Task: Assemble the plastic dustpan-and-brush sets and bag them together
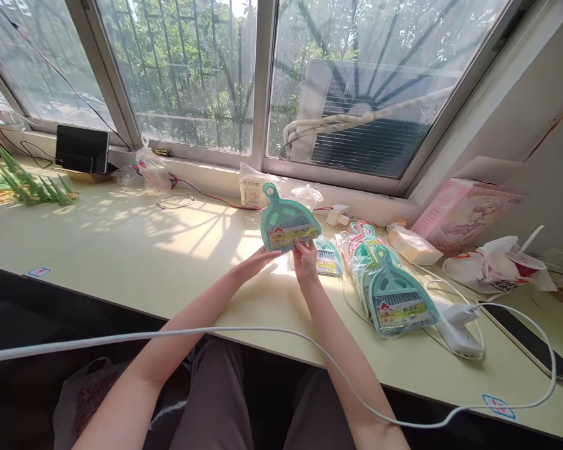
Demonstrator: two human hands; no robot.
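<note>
Right now my right hand [304,261] grips the dustpan [288,209] at its lower edge, thumb over the front, fingers closed in. My left hand [259,261] has its fingertips at the lower left edge; they are partly hidden, so I cannot tell whether they pinch it. The dustpan is tilted up before me, its handle [269,191] pointing to eleven o'clock, its label [288,236] facing me.

Taking the dustpan as the clock's centre, a second pan [329,259] lies just beside my right hand at four o'clock, partly covered by it. Further out that way, a pile [401,297] of overlapping pans in clear wrap rests on the surface [136,247], next to the power strip [460,336]. The pink box [469,215] stands at three, the tablet [82,149] between nine and ten. Towards six, a white cable [263,329] crosses in front of both my forearms.
</note>
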